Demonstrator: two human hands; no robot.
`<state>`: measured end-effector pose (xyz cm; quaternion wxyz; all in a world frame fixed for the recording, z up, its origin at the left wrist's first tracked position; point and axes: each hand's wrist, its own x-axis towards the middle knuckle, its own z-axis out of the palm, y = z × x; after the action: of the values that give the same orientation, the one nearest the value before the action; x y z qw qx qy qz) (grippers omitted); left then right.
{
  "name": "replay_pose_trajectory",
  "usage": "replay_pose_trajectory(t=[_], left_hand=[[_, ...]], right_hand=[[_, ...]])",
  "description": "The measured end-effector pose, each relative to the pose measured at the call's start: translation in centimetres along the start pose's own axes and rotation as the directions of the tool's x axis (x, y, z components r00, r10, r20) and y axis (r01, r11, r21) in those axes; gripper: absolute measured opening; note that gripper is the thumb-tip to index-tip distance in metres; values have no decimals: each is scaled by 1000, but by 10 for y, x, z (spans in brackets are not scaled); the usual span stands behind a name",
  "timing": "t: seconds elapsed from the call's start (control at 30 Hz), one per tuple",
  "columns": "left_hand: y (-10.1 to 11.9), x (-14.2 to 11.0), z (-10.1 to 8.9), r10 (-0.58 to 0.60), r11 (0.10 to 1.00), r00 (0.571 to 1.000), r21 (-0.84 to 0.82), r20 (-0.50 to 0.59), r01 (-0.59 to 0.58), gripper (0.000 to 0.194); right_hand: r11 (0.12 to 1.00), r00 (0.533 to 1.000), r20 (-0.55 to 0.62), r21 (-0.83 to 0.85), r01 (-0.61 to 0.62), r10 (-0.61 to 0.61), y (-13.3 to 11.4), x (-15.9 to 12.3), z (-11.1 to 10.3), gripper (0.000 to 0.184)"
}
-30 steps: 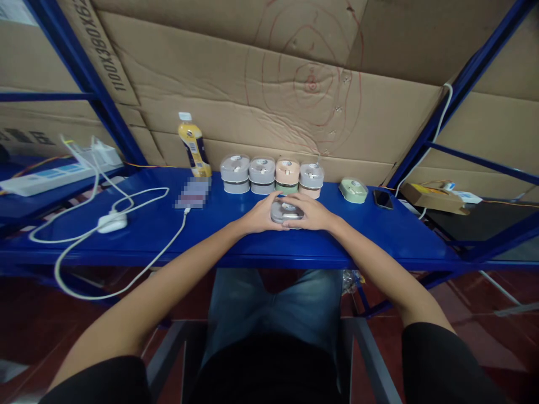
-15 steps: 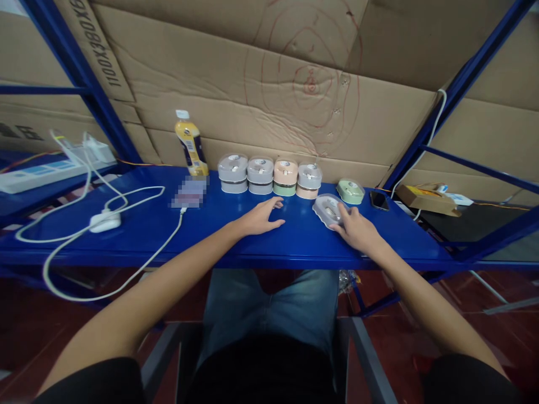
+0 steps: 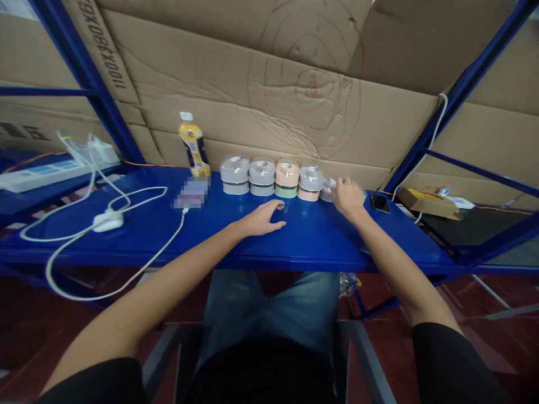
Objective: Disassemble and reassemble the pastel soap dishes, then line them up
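Note:
My right hand [image 3: 349, 197] is at the right end of a row of small plastic cases, its fingers on the right side of a low grey case [image 3: 328, 189] with a clear lid. Behind that hand a green case [image 3: 362, 194] is mostly hidden. To the left stand stacks of two: grey over peach [image 3: 310, 177], peach over green [image 3: 287, 174], and two grey pairs, one in the middle [image 3: 261, 174] and one at the left end [image 3: 234, 171]. My left hand [image 3: 263, 217] rests on the blue table in front of the row, thumb and fingers apart, holding nothing.
A yellow drink bottle [image 3: 194, 145] stands at the back left, beside a blurred-out flat object [image 3: 192, 192] with a white cable. A white charger [image 3: 108, 221] lies further left. On the right are a black phone [image 3: 379, 202] and an opened cardboard box [image 3: 428, 203].
My right hand has moved the low grey case back and slightly left, from the table's middle up to the row's right end. My left hand has stayed in place.

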<state>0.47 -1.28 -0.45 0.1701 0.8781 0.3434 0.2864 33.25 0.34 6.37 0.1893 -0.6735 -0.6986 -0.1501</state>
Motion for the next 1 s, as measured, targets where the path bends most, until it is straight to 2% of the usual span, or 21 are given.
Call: replay_pose_trajectory(t=[0.1, 0.2, 0.33, 0.47, 0.53, 0.6, 0.63, 0.7, 0.77, 0.83, 0.9, 1.0], left_hand=[[-1, 0, 0, 6, 1000, 1000, 7, -4, -6, 65], [-1, 1, 0, 13, 1000, 1000, 16, -4, -13, 62], [1, 1, -1, 19, 1000, 1000, 20, -6, -18, 58], [2, 0, -1, 18, 1000, 1000, 0, -7, -18, 58], [2, 0, -1, 5, 999, 999, -47, -39, -7, 61], [0, 2, -2, -26, 991, 992, -136, -123, 9, 67], [-2, 3, -4, -48, 981, 984, -196, -174, 13, 72], [-8, 6, -9, -94, 946, 964, -325, -249, 8, 82], [-13, 9, -15, -127, 904, 959, -428, -255, 6, 90], [-18, 9, -21, -127, 881, 970, -472, -207, 15, 98], [-19, 7, -25, -102, 884, 985, -466, -136, 27, 106], [-15, 1, -25, -49, 929, 998, -368, -40, 31, 109]], right_hand=[[992, 997, -64, 116, 45, -38, -26, 17, 9, 57], [985, 995, -83, 168, -35, 50, -55, 34, 25, 79], [967, 982, -91, 214, -141, 163, -82, 48, 42, 82], [955, 977, -79, 240, -176, 200, -82, 49, 38, 76], [938, 964, -92, 272, -215, 248, -72, 47, 25, 76], [918, 963, -109, 347, -194, 245, -59, 42, 7, 77], [906, 974, -117, 401, -133, 194, -53, 39, -3, 78], [856, 993, -121, 514, 54, 11, -41, 28, -20, 77], [755, 973, -73, 619, 217, -219, -36, 13, -29, 75], [623, 898, 1, 720, 304, -440, -36, -2, -29, 77], [522, 800, 53, 784, 337, -598, -40, -13, -22, 82], [477, 703, 96, 797, 370, -705, -48, -20, -4, 95]])
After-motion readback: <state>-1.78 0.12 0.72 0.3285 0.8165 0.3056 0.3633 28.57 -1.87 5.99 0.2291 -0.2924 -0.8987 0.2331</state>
